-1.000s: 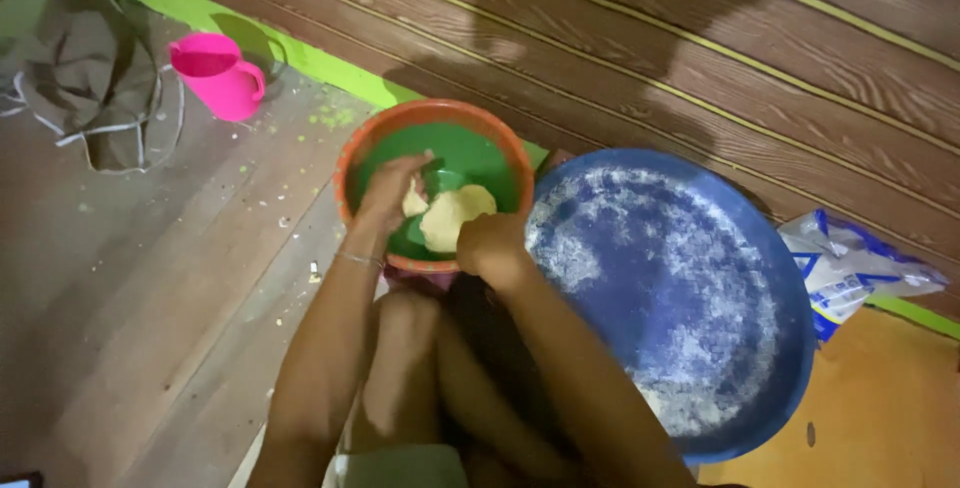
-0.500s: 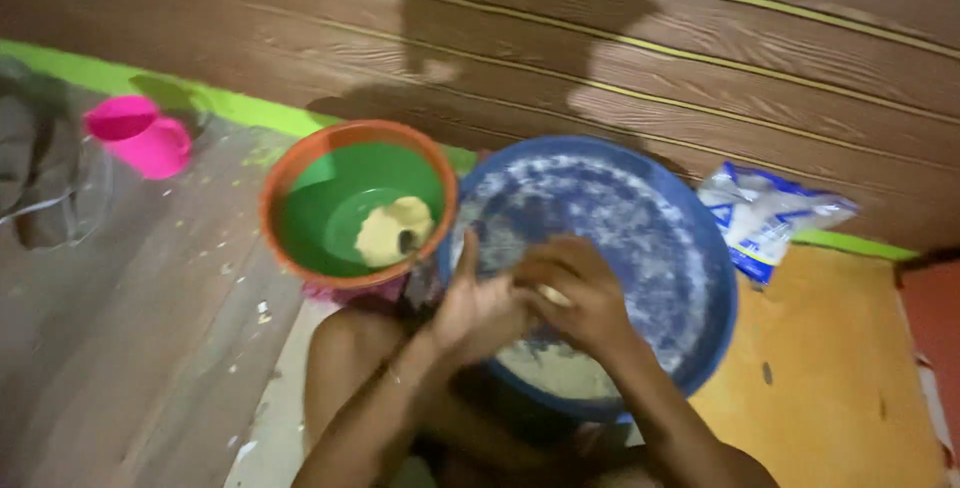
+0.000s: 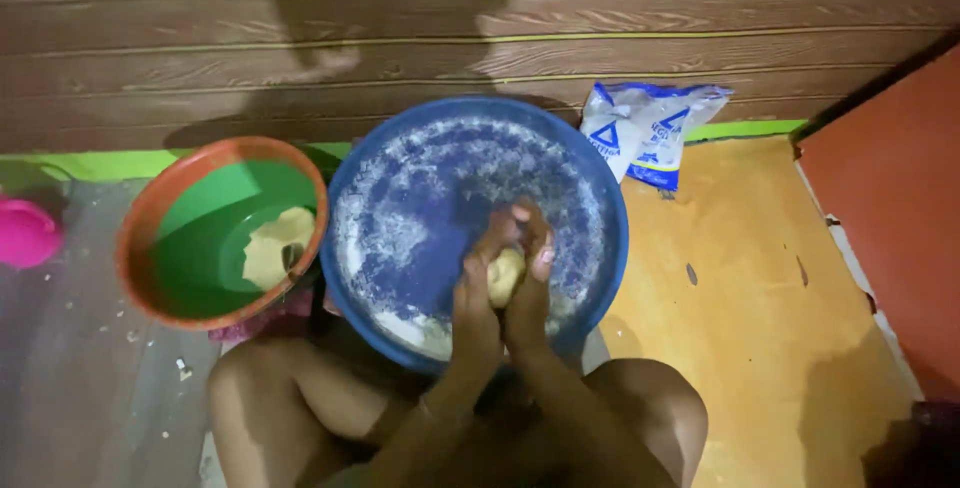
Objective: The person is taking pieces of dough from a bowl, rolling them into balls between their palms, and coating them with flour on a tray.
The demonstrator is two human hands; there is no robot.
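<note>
A pale lump of dough [image 3: 505, 275] is pressed between both my palms over the big blue basin [image 3: 600, 198], whose inside is dusted with flour. My left hand [image 3: 477, 283] cups the lump from the left and my right hand [image 3: 532, 278] from the right, fingers pointing away from me. To the left stands an orange bowl with a green inside [image 3: 160, 223]; more dough [image 3: 275, 258] lies at its bottom. My bare knees frame the near side of the basin.
A white and blue plastic bag [image 3: 650, 133] leans against the wood-panelled wall behind the basin. A pink cup [image 3: 25, 233] sits at the far left edge. An orange mat [image 3: 760, 328] covers the floor on the right, beside a red surface [image 3: 890, 198].
Both hands left the orange bowl with a piece of dough and now hold it over the blue basin. The view has swung right.
</note>
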